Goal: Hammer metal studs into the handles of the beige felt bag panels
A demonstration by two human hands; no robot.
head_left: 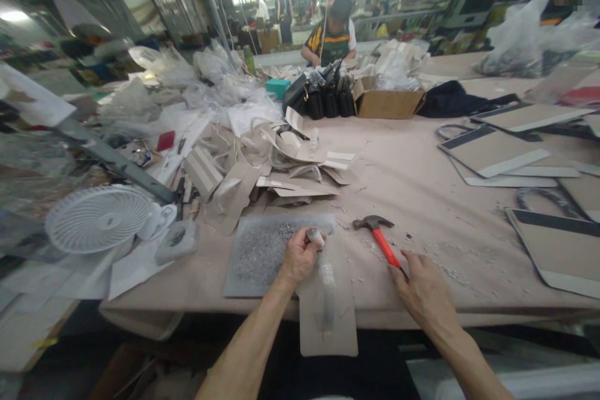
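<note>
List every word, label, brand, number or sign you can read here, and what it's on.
No text is legible.
Mark on the white fan's hub: too blurred.
Lettering on the co-worker's garment: too small.
Hammer, nearest beige panel: no lettering visible.

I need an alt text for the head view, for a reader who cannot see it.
A person's left hand holds a small cylindrical piece by a beige panel with a wrapped handle, while the right hand touches a red-handled claw hammer on a cloth-covered table. Farther back are piled beige pieces, black bags and a cardboard box.
</note>
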